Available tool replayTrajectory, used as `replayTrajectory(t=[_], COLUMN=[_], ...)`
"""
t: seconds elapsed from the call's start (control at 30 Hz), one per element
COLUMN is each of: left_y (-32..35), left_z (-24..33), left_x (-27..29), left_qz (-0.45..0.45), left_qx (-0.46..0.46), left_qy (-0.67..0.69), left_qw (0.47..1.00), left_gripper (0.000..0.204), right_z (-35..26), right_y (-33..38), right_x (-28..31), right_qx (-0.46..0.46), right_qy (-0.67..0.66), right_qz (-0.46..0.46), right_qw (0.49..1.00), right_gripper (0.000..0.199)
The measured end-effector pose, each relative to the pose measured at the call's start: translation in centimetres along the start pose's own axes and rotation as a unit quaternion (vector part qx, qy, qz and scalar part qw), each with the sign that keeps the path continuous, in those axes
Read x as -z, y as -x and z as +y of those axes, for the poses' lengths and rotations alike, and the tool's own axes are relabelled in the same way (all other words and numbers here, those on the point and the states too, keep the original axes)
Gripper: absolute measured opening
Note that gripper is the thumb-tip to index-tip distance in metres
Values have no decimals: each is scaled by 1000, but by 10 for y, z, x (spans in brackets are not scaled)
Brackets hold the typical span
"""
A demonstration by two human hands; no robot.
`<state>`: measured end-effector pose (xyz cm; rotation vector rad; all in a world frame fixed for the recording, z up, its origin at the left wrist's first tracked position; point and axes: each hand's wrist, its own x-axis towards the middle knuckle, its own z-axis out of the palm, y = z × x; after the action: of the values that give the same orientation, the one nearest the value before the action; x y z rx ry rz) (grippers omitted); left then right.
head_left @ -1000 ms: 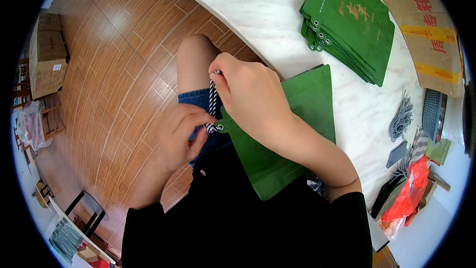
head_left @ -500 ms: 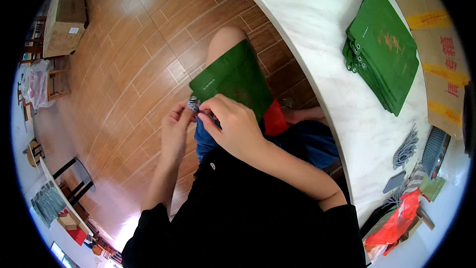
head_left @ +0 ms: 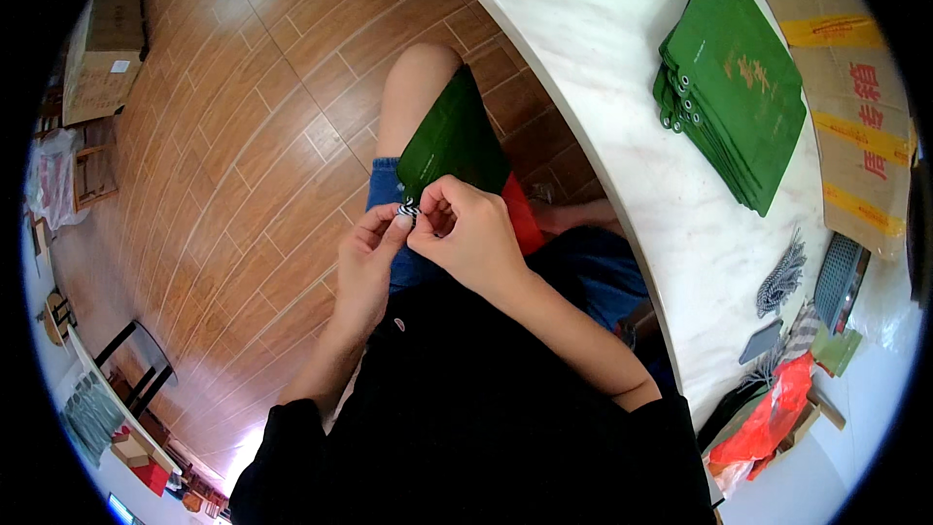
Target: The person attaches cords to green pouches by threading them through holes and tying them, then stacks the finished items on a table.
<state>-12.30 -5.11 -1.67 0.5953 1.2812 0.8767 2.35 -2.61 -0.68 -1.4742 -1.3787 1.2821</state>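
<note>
A flat green fabric bag [head_left: 455,141] lies across my lap, one corner drawn up to my fingers. At that corner a short black-and-white striped cord [head_left: 409,213] forms a small tight bunch. My left hand [head_left: 365,258] pinches the cord between thumb and fingers from the left. From the right, my right hand [head_left: 476,238] has thumb and forefinger closed on the same cord, its other fingers curled. The cord's ends are hidden by my fingers. Something red [head_left: 523,221] shows beneath the green bag.
On the white marble table [head_left: 622,68] to my right lies a stack of green bags [head_left: 743,87] with metal eyelets. Near it are a bundle of striped cords [head_left: 781,277], a dark flat rectangular object [head_left: 761,341], a taped cardboard box [head_left: 855,87] and a red plastic bag [head_left: 773,418].
Both hands have shifted slightly right, and the bag's corner has come to them, the bag now looking narrower and more tilted. The bunched cord sits tighter between my fingertips.
</note>
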Motion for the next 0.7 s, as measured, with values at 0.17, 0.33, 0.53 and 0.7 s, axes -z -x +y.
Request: replayTrajectory(t=[0.17, 0.33, 0.53, 0.7], left_y=[-3, -5, -4, -4], left_z=[14, 9, 6, -6], left_x=[5, 6, 0, 2], left_qz=[-119, -129, -80, -41], left_qx=[123, 145, 152, 145], left_qy=[94, 115, 134, 109], left_qw=[981, 974, 976, 983], left_gripper=[24, 21, 15, 15], right_z=[15, 16, 13, 22], right_y=[-5, 1, 12, 15], right_x=[8, 16, 9, 4], right_qx=[-53, 7, 213, 234], right_qy=[-115, -82, 105, 170], right_qz=[-68, -67, 47, 69], right_qw=[990, 994, 970, 955], right_gripper=[15, 18, 24, 24])
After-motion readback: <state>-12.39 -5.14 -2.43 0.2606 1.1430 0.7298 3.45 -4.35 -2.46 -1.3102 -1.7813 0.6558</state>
